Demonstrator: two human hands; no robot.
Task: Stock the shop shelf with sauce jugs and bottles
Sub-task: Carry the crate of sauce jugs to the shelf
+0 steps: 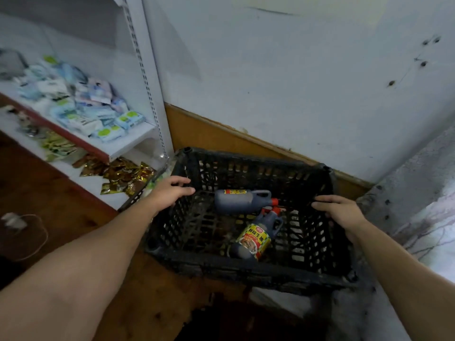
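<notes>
The white shelf (134, 137) takes up the far left. Its upper board is piled with pale packets (81, 99) and the lower one with gold sachets (123, 173). No sauce jug or bottle shows on either board, so any stock already put up must stand out of view.

Right of the shelf, against the wall, is the black lattice crate (246, 269), tilted a little. Most of its floor is bare, which suggests the work is well along, though that is only a reading of the crate.

Both hands are on it. The left hand (170, 193) has its grip curled over the left rim, thumb inside the wall. The right hand (339, 212) wraps its grip over the right rim. Neither holds a jug.

Two dark jugs with red caps are left, both lying on their sides inside the crate. The far jug (236, 200) lies crosswise with its cap to the right. The near jug (256, 237), with a yellow label, points its cap toward the far one's, the two caps close together. Both are still to be lifted out and stood on the shelf.
</notes>
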